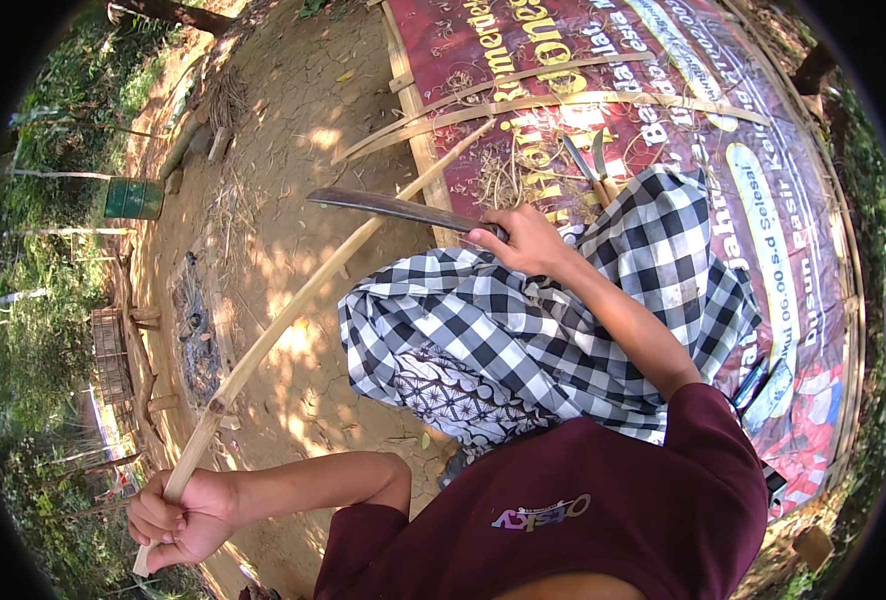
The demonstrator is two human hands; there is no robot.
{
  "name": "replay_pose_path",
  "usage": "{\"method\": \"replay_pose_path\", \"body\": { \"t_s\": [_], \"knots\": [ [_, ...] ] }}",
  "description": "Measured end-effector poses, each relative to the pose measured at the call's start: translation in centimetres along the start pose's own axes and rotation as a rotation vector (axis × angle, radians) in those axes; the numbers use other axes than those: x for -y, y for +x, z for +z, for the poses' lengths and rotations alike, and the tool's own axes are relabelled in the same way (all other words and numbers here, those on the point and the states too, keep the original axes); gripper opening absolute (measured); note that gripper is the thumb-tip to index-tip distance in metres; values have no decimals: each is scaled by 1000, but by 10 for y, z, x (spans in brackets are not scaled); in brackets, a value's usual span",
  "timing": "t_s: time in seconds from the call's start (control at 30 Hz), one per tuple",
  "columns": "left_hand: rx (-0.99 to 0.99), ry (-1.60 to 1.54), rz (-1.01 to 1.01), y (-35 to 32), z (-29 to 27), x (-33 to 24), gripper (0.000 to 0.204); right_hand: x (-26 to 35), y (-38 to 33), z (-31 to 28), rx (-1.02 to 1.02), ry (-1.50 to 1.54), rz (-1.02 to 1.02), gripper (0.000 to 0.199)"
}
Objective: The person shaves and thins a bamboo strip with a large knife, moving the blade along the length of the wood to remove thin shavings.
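Note:
My left hand [185, 515] is wrapped around the lower end of a long pale bamboo strip [293, 312], which slants up and right over the bare ground to the platform edge. A node shows on the strip a little above my fist. In my right hand [525, 240] is the dark handle of a machete [393, 206], above the checkered cloth on my lap. Its long blade points left and crosses the bamboo strip near the strip's upper part; whether blade and strip touch, I cannot tell.
A printed maroon banner [683, 130] covers the platform. On it lie two bamboo strips [583, 100], curly shavings [498, 185] and two knives [593, 165] beside my knee. Black-and-white checkered cloth [653, 240] drapes my legs. A green container [133, 198] stands at the far left.

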State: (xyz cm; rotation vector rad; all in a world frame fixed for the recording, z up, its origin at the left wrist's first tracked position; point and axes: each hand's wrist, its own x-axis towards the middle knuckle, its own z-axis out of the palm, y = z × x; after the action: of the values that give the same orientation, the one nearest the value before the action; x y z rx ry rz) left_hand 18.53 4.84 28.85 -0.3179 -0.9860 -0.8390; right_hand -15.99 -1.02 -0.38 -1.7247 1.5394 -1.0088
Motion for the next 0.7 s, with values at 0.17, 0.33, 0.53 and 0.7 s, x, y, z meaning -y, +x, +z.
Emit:
{"method": "replay_pose_path", "body": {
  "t_s": [0.17,0.33,0.53,0.7],
  "knots": [
    [-78,515,12,-11,-13,64,47,11,-2,12,3,34,-59,54],
    [-103,582,-101,-32,-33,91,51,12,-4,9,-28,78,-58,51],
    [-81,588,-83,-46,-10,102,54,54,-10,5,-22,74,-154,51],
    [-16,553,-85,-55,-2,98,55,71,-15,9,-82,43,-243,50]
  ]
}}
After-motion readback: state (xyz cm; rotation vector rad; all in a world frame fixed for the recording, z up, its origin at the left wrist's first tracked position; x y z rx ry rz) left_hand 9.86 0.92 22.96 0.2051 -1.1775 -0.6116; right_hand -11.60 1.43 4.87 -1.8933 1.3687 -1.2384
